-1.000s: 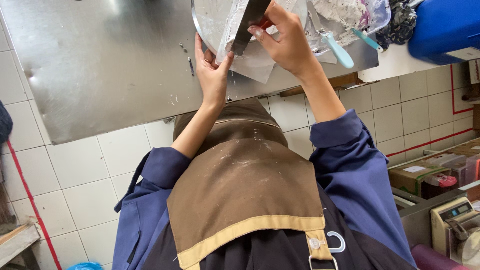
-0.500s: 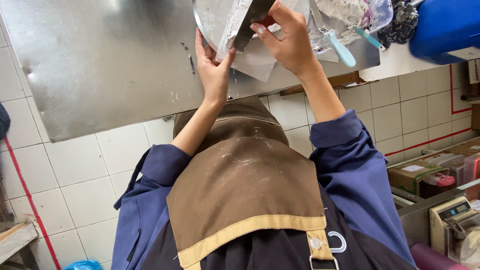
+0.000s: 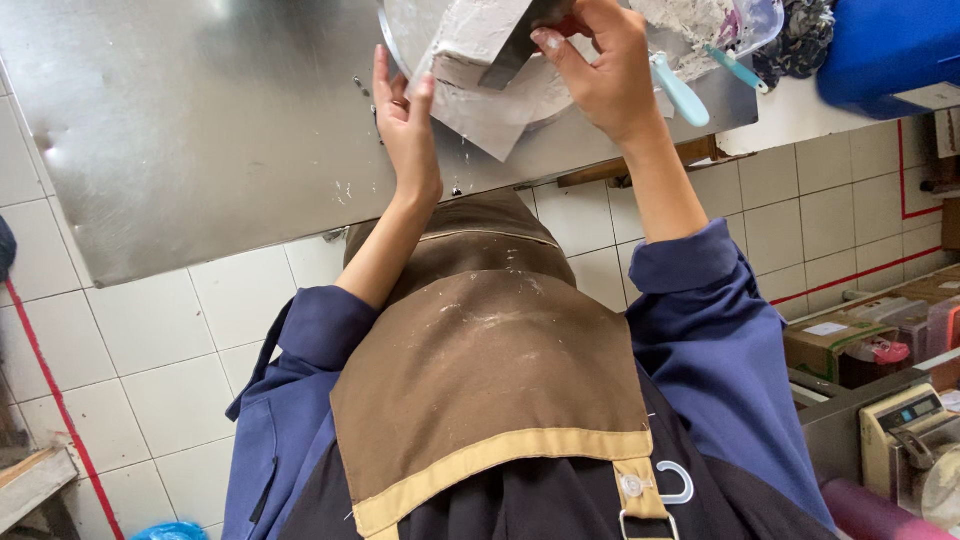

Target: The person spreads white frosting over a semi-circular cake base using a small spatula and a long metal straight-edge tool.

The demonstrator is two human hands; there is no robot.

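Hands (image 3: 590, 75) higher on floured bowl (image 3: 400, 30)

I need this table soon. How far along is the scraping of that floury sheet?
Done: nothing clearly finished. In hand: left hand steadies the floury sheet while right hand presses a dark scraper on it. Left: pale residue covers the sheet, specks dot the steel table.

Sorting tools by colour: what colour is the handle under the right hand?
Light turquoise plastic handle, clearest in the head view.
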